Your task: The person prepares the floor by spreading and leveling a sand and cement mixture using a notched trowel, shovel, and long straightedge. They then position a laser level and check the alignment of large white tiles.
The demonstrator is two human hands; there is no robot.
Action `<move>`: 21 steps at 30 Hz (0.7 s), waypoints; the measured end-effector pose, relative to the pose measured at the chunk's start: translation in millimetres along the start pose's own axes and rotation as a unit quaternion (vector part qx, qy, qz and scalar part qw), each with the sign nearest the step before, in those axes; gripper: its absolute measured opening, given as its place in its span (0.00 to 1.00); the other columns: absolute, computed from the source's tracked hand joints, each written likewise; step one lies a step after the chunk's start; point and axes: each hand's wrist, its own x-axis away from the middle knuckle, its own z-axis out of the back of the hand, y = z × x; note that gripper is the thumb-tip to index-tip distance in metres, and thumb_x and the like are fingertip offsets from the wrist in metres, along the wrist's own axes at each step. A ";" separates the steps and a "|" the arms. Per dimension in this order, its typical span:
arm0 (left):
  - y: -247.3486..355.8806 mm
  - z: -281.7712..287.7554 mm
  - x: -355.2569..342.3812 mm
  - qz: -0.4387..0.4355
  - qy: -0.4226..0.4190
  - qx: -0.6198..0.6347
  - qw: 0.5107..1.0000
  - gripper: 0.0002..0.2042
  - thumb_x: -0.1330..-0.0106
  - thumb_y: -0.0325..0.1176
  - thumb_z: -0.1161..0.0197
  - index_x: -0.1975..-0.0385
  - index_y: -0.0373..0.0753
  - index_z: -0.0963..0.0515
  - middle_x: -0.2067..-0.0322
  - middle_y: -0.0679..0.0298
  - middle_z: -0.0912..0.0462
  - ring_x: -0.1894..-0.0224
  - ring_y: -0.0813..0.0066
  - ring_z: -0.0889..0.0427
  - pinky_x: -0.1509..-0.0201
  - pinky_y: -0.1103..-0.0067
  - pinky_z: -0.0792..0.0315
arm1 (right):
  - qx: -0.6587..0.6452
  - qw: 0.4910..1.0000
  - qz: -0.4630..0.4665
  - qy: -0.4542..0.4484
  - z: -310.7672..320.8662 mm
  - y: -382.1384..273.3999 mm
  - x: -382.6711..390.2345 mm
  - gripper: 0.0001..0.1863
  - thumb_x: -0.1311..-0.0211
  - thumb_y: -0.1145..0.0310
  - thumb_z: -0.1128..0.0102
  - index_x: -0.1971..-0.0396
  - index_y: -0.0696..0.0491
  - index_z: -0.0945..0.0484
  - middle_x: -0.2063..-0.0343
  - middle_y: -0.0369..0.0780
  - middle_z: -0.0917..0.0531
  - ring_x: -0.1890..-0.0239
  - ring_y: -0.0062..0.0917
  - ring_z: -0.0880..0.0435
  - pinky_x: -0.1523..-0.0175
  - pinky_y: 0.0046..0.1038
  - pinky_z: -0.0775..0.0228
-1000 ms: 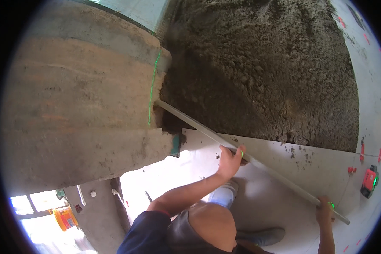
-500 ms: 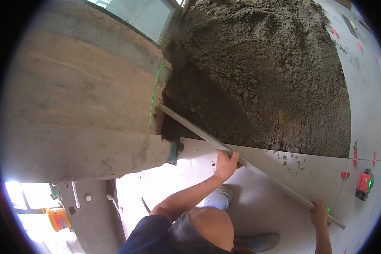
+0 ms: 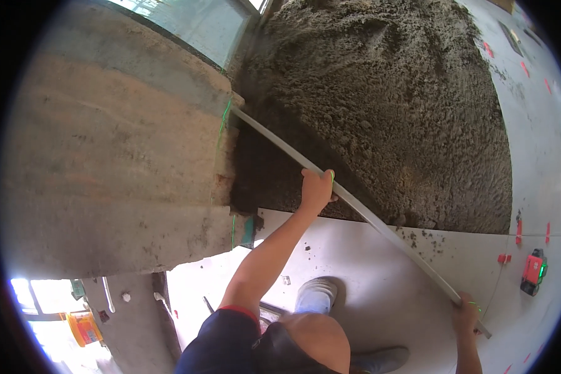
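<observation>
A long, light-grey straightedge bar [image 3: 380, 225] slants from the wall at upper left down to the tiles at lower right. My left hand [image 3: 318, 190] is closed around it near its middle, over the mortar edge. Close to the bar's near right end, my right hand [image 3: 465, 315] grips it, with the fingers partly hidden. Beneath the far half lies a bed of dark, damp mortar [image 3: 405, 112]. It looks smoother and darker on the near-left side of the bar, rough and crumbly beyond it.
Pale floor tiles [image 3: 430, 324] border the mortar, with crumbs and red tile spacers [image 3: 518, 230]. A red laser level [image 3: 533, 272] stands at right. The bare wall [image 3: 118, 156] at left carries a green laser line. An orange bucket [image 3: 84, 328] is at lower left; a window [image 3: 193, 25] is behind.
Both hands still hold the straightedge. Its far end and my left hand have moved away from me across the mortar, leaving a wider smooth patch; the right end shifted slightly left.
</observation>
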 end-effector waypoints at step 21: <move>9.7 -104.8 23.8 -0.153 -0.040 -0.081 0.984 0.25 0.45 0.38 0.37 0.65 0.27 0.46 0.79 0.53 0.28 0.76 0.64 0.24 0.74 0.69 0.32 | 0.058 0.991 -0.085 0.085 7.8 41.6 -4.7 0.14 0.60 0.76 0.42 0.68 0.49 0.24 0.72 0.42 0.21 0.67 0.41 0.22 0.62 0.38 0.32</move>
